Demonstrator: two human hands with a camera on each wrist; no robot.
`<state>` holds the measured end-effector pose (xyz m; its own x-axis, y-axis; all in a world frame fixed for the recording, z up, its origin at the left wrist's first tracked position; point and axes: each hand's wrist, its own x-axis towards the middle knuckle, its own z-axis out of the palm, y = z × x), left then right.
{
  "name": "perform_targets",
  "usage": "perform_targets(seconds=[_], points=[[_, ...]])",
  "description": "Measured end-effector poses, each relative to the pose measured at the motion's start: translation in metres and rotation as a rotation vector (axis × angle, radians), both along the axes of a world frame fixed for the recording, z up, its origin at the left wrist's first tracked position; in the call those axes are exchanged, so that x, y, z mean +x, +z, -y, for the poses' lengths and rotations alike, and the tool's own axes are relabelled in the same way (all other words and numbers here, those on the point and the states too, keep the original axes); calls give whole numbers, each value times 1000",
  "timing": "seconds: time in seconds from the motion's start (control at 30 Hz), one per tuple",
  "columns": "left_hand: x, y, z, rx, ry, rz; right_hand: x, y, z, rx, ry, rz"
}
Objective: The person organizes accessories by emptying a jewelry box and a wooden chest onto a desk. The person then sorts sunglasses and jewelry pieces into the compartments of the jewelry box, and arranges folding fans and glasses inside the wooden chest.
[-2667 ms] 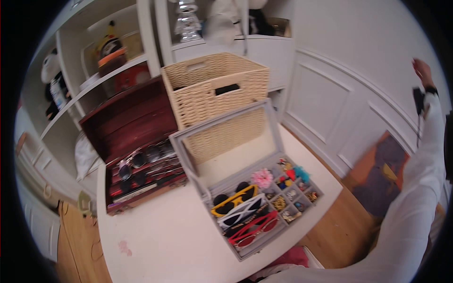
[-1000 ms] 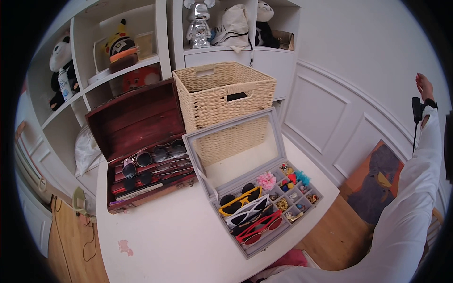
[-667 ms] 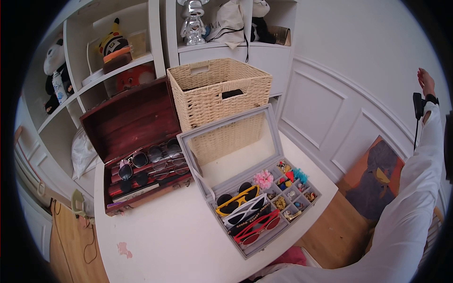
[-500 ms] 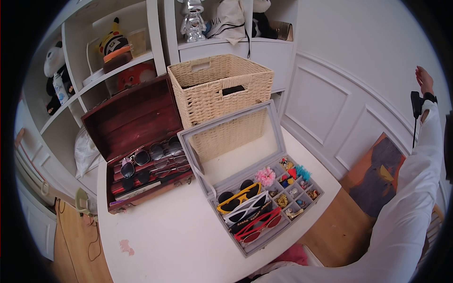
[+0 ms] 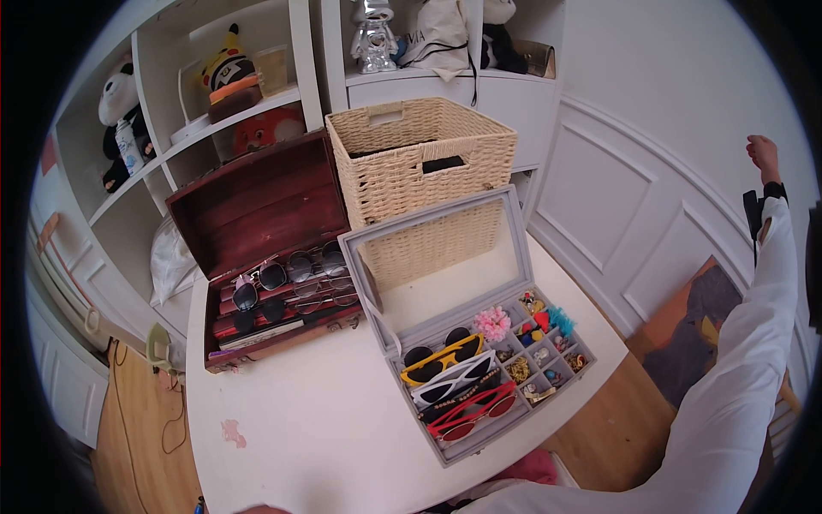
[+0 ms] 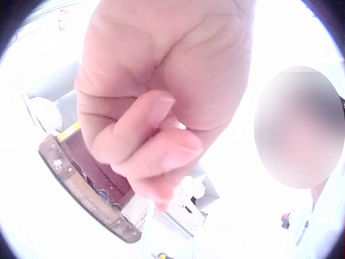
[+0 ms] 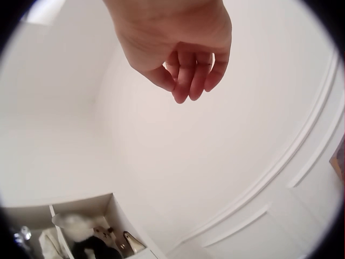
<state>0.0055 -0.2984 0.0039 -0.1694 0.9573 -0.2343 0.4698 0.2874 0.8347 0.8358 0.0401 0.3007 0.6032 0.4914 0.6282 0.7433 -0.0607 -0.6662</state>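
Out to the right, beside the wall and away from the table, my right hand (image 5: 762,157) is raised. Its fingers hang loosely curled in the right wrist view, holding nothing. My left hand (image 6: 161,102) fills much of the left wrist view, its fingers bent loosely toward the palm with nothing seen in them. Only a sliver of it reaches the bottom edge of the head view. On the table (image 5: 282,428) stands a grey jewellery box (image 5: 449,461), lid up, with yellow, white, black and red sunglasses (image 5: 473,417), a pink flower (image 5: 491,324) and small trinkets in compartments. Left of it, a dark red wooden chest (image 5: 257,206) holds several sunglasses.
A cream woven basket (image 5: 428,188) stands behind both boxes. White shelves (image 5: 175,154) with plush toys, a silver figure (image 5: 373,34) and a drawstring bag (image 5: 438,38) rise at the back. A painting (image 5: 685,330) leans on the panelled wall at right.
The head view has shifted slightly, so the table things sit a little further right. My right hand's fingers have curled in from straighter. A bit of my left hand appears at the bottom edge.
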Motion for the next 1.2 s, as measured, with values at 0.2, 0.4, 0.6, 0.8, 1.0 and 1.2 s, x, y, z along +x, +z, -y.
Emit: perform_targets(seconds=[0.2, 0.4, 0.6, 0.8, 1.0, 1.2], points=[[-13, -16, -44, 360, 151, -263, -32, -6, -15, -219, 6, 311], [-35, -28, -92, 556, 354, -200, -13, -25, -38, -221, 16, 429], [-40, -35, -149, 778, 416, -50, -27, -41, -40, -345, -64, 366], [-32, -59, -182, 804, 522, 37, -46, -53, -36, -439, 35, 230], [-28, -72, -181, 858, 647, 27, -48, -65, -38, -506, 46, 227], [-42, -82, -179, 940, 726, 125, -32, -73, -48, -516, 31, 198]])
